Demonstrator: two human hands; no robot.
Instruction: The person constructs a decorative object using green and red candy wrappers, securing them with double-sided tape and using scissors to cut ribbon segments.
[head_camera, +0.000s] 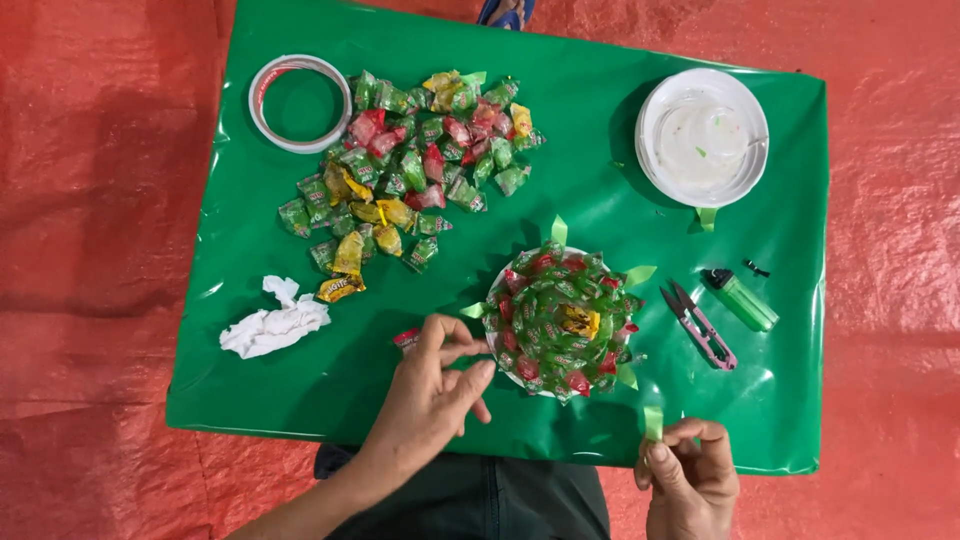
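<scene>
Right hand (690, 480) is pinching a short green strip (653, 422) between thumb and fingertips; it looks thin, light and floppy, so gripping near the bottom end is keeping it upright. Left hand (432, 395) is half-curled, fingers loosely spread, holding nothing I can make out. The candy-covered disc (560, 320) is sitting on the green surface (300, 390) just right of the left fingertips, up-left of the strip.
</scene>
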